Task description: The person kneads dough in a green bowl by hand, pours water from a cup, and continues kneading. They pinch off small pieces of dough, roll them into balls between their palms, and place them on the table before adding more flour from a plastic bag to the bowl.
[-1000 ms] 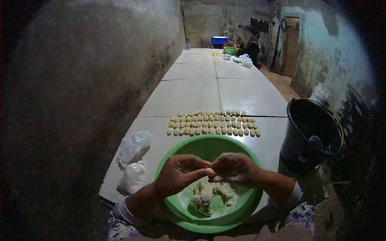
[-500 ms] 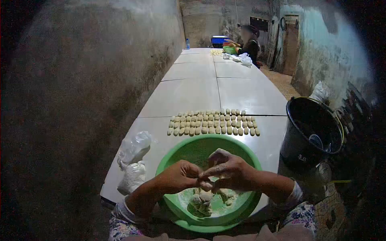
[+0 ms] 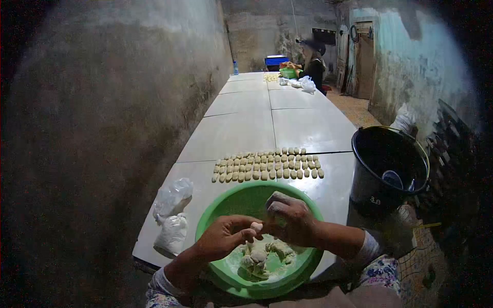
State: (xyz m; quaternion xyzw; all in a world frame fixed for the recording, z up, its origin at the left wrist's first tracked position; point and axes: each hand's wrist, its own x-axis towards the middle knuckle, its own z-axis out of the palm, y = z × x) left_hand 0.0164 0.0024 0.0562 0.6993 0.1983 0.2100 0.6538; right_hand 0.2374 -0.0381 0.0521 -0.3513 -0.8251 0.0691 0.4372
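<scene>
My left hand (image 3: 226, 237) pinches a small pale dough piece (image 3: 257, 226) between thumb and fingers above the green basin (image 3: 237, 203). Close beside it on the right, my right hand (image 3: 292, 219) is curled closed, its knuckles dusted white; whatever its fingers hold is hidden. A lump of dough (image 3: 255, 258) and loose flour lie in the bottom of the basin, below both hands. Beyond the far rim, small oval dough pieces (image 3: 264, 167) stand in several rows on the white table (image 3: 226, 136).
Two plastic bags, one clear (image 3: 173, 197) and one of white powder (image 3: 172, 235), lie left of the basin. A black bucket (image 3: 375, 179) stands at the right table edge. At the far end a person (image 3: 314, 64) works over another green basin (image 3: 289, 73).
My hands have drawn apart slightly, and the dough piece now shows at my left fingertips. My right hand has turned and curled. The camera view has shifted a little.
</scene>
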